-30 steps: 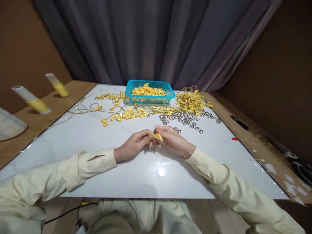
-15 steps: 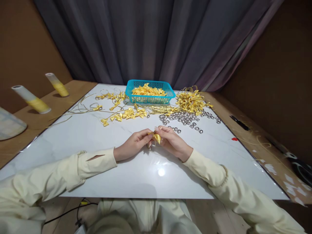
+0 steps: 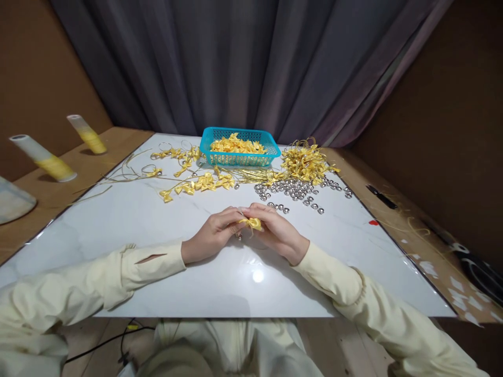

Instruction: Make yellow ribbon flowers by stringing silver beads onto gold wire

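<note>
Between my two hands, above the white table sheet, is a small yellow ribbon bow (image 3: 252,223). My left hand (image 3: 214,234) pinches its left side, and a small silver bead (image 3: 239,237) hangs just below those fingertips. My right hand (image 3: 280,233) grips the bow from the right and behind, its fingertips meeting those of my left hand. Loose silver beads (image 3: 294,189) lie beyond my right hand. Several yellow bows on gold cord (image 3: 206,181) are spread out beyond my left hand.
A teal basket (image 3: 240,159) of yellow bows stands at the back, with a pile of corded bows (image 3: 304,163) to its right. Yellow-wound spools (image 3: 92,140) stand at the left. Black scissors (image 3: 477,267), a black tool (image 3: 381,197) and paper scraps lie along the right side.
The bow has turned from pointing downward to lying more level between my fingers. My fingertips have closed together above it. The whole view has shifted slightly.
</note>
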Demonstrator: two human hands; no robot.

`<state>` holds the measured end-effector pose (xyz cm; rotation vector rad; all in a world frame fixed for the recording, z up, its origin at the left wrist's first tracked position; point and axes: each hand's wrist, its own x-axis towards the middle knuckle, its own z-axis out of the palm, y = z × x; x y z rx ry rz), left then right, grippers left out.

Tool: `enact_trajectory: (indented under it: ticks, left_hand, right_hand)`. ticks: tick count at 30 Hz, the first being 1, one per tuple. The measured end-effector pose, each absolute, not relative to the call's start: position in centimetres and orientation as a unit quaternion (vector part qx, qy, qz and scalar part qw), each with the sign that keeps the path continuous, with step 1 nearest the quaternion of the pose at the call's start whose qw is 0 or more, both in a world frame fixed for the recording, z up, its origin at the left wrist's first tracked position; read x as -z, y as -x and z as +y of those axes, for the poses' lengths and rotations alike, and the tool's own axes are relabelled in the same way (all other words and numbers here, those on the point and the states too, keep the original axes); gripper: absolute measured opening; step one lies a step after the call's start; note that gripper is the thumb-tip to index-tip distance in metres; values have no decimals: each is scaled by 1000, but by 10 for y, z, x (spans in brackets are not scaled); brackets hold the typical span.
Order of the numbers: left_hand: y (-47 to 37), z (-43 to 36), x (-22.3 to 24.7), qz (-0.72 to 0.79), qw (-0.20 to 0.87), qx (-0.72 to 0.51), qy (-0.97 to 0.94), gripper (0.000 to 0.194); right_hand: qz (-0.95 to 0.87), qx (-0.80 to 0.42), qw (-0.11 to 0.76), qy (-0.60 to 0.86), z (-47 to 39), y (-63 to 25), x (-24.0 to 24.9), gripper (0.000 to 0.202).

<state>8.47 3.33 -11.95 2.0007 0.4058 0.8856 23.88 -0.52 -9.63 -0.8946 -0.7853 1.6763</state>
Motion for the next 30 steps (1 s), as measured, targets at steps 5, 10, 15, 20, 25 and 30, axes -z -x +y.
enact_trajectory:
  ticks: [5,10,15,20,25,30]
  left_hand:
    - [-83,37,123,155,292,-395,-857,18]
    - [-80,38,123,163,226,-383,-881,22]
    - [-79,30,121,121,225,-343,-904,25]
    - [-79,20,117,132,245,-321,-905,25]
    - [-80,23,116,125,292,-319,-893,23]
    - [-80,26,116,129,343,-316,-875,21]
  right_hand:
    - [-370,-670,495,411,-4,-243,92,30]
    - [-406,-648,467,443,-6,-243,89,36]
    - [-430,-594,502,459,5,-259,88,36]
    - [-371,-491,624,481,31,-306,86,36]
    - [-330,-436,675,496,47,-354,85,39]
    - [-292,-385,712,509,50,-395,84,40]
